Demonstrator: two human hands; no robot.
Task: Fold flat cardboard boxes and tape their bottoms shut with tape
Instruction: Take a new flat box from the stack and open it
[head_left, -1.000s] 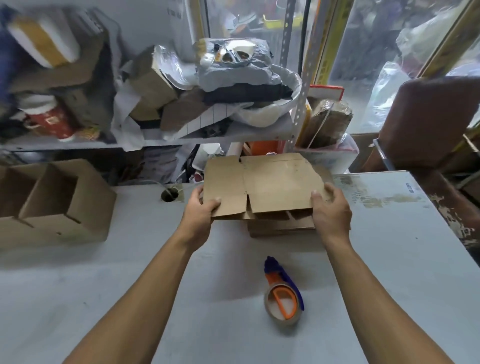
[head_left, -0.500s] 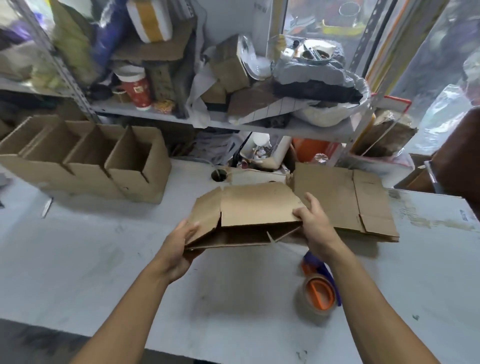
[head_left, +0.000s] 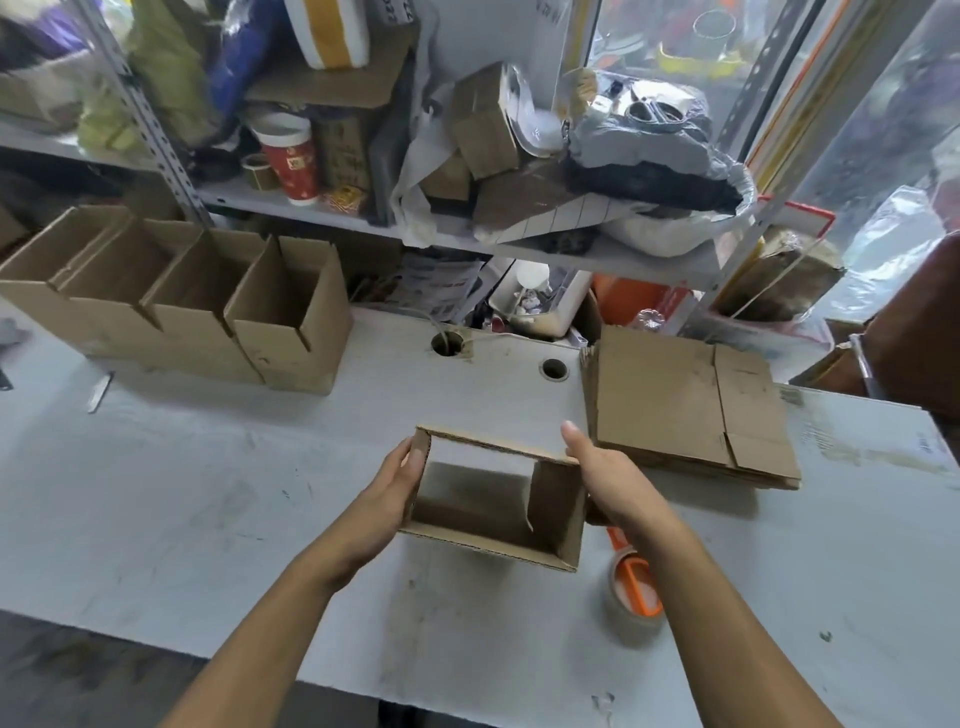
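- The cardboard box (head_left: 493, 499), now popped open into a rectangular tube, sits between both hands just above the grey table (head_left: 208, 493); you can see straight through it to the table, so the bottom flaps are not yet closed.
- The left hand (head_left: 395, 488) presses flat against the box's left wall, fingers straight, squaring it rather than grasping it.
- The right hand (head_left: 602, 473) lies against the box's right wall with fingers extended along the top edge, apparently the counter-pressure that keeps the tube open and square.
- The tape dispenser (head_left: 636, 587), orange-handled with a clear roll, lies on the table just right of the box and under the right forearm, probably kept near for sealing the bottom.
- The stack of flat cardboard blanks (head_left: 685, 410) rests behind and to the right of the box, within reach as the supply.
- A row of finished open boxes (head_left: 208, 306) stands far left and behind the box, well clear of the working area.
- Next, judging by this, the bottom flaps need folding in before taping.
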